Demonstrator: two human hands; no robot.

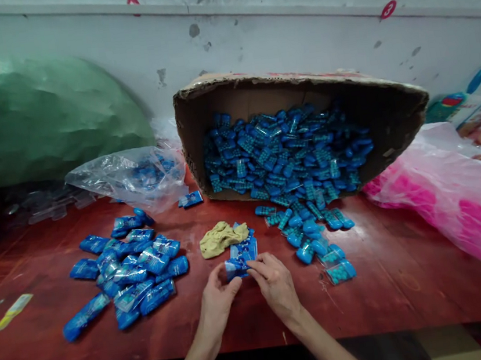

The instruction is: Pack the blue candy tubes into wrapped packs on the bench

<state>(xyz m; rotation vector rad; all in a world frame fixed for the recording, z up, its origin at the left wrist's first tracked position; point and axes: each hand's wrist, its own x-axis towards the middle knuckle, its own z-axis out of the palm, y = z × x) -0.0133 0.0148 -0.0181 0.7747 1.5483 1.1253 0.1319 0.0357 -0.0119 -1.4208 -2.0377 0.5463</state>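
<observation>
Both hands meet near the front edge of the tabletop (pixel 411 287), pinched together on one small blue packet (pixel 237 267): the left hand (pixel 217 299) has its thumb over the packet's left end and the right hand (pixel 275 284) grips the right end with fingertips, so neither is really nearer, it sits right between them. The packet's long axis looks to run roughly left-right across the hands, though the fingers hide a fair bit of it. A few more blue packs (pixel 245 248) lie just behind it, touching a crumpled yellow cloth (pixel 221 238). Toward the left edge there's a loose pile (pixel 129 269) of the same packets, well apart from the hands. At the back, a cardboard box (pixel 299 88) is tipped on its side, mouth facing the person, stuffed with blue blister strips (pixel 285 157) that spill out onto the wood toward the right hand. A clear bag (pixel 130 179) left of the box holds some more blue ones, and a pink bag (pixel 445 201) sits at the right edge.
</observation>
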